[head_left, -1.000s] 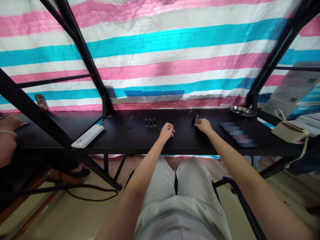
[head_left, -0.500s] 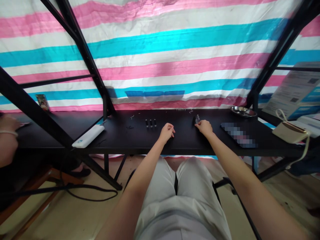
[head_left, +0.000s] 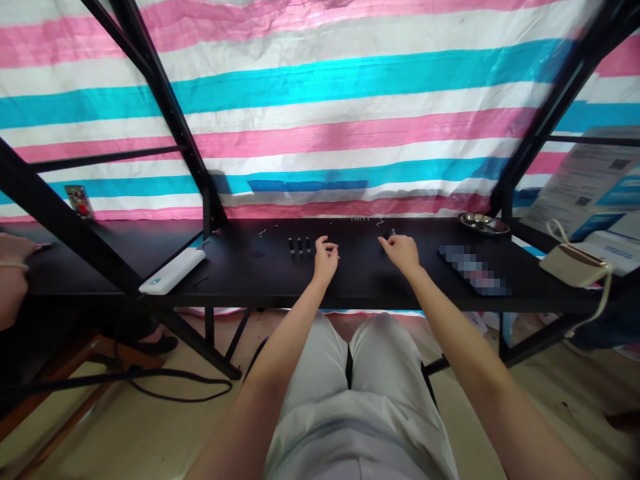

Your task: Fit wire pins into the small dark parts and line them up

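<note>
My left hand (head_left: 325,257) hovers over the black table (head_left: 360,280), fingers loosely curled and apart, with nothing visible in them. It is just right of three small dark cylinders (head_left: 299,245) standing in a row. My right hand (head_left: 401,252) rests on the table further right. Its fingertips are pinched together and point left. A tiny pale piece (head_left: 393,232) shows just behind its knuckles; whether the fingers hold it I cannot tell. A row of tiny parts (head_left: 361,219) lies by the far edge.
A white power bank (head_left: 173,271) lies at the left, a dark phone (head_left: 473,269) at the right, a metal dish (head_left: 483,223) behind it and a cream purse (head_left: 575,262) beyond. Black frame struts cross left and right. Another person's hand (head_left: 13,267) is at the far left.
My left hand lifted from a resting fist, moved left toward the cylinders and loosened its fingers. My right hand shifted slightly left, now covering the small dark piece it was touching.
</note>
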`<state>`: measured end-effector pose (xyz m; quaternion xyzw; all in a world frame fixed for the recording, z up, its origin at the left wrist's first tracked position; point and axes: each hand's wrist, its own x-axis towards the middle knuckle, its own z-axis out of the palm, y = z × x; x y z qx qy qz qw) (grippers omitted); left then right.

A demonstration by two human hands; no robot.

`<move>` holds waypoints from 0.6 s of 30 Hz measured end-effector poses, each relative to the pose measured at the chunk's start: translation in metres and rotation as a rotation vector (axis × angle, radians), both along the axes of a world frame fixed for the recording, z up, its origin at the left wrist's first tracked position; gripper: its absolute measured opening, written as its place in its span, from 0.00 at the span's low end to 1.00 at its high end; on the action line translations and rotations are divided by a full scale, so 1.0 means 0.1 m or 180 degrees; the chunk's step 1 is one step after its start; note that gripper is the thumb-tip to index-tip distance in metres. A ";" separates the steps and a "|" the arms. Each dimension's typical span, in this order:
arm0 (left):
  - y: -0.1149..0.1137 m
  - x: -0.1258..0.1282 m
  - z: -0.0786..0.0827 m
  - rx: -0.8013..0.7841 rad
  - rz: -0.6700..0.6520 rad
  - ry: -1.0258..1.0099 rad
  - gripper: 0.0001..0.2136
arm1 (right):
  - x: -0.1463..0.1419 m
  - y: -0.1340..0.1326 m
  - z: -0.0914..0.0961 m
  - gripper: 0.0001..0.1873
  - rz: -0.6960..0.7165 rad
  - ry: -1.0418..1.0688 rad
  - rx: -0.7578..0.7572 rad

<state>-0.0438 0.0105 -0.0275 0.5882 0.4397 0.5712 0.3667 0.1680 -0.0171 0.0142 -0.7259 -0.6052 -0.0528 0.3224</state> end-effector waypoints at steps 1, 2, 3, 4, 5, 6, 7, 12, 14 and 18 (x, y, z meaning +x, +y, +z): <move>0.00 -0.01 0.01 0.0102 0.0150 -0.0079 0.26 | -0.10 -0.01 0.00 0.23 0.0062 0.0012 0.0255; 0.01 -0.02 0.02 0.0152 0.0262 -0.0164 0.29 | -0.21 -0.02 -0.02 0.24 0.0141 0.0034 0.0489; 0.01 -0.03 0.03 0.0148 0.0344 -0.0256 0.33 | -0.30 -0.01 -0.04 0.25 0.0233 0.0058 0.0699; 0.01 -0.04 0.04 0.0099 0.0400 -0.0359 0.36 | -0.38 -0.01 -0.08 0.26 0.0335 0.0081 0.0884; 0.01 -0.04 0.05 0.0018 0.0432 -0.0473 0.39 | -0.44 0.00 -0.13 0.27 0.0388 0.0118 0.1035; 0.01 -0.04 0.06 -0.0082 0.0446 -0.0591 0.41 | -0.49 0.02 -0.17 0.27 0.0480 0.0153 0.1107; 0.01 -0.04 0.07 -0.0188 0.0450 -0.0707 0.42 | -0.52 0.02 -0.22 0.27 0.0610 0.0176 0.1090; 0.03 -0.03 0.10 -0.0513 0.0371 -0.1004 0.42 | -0.53 0.02 -0.36 0.27 0.1021 0.0290 0.0758; 0.04 -0.03 0.10 -0.0563 0.0335 -0.1021 0.41 | -0.52 0.01 -0.36 0.26 0.1062 0.0345 0.0667; 0.06 -0.04 0.11 -0.0686 0.0358 -0.1003 0.41 | -0.51 0.00 -0.37 0.26 0.1061 0.0468 0.0584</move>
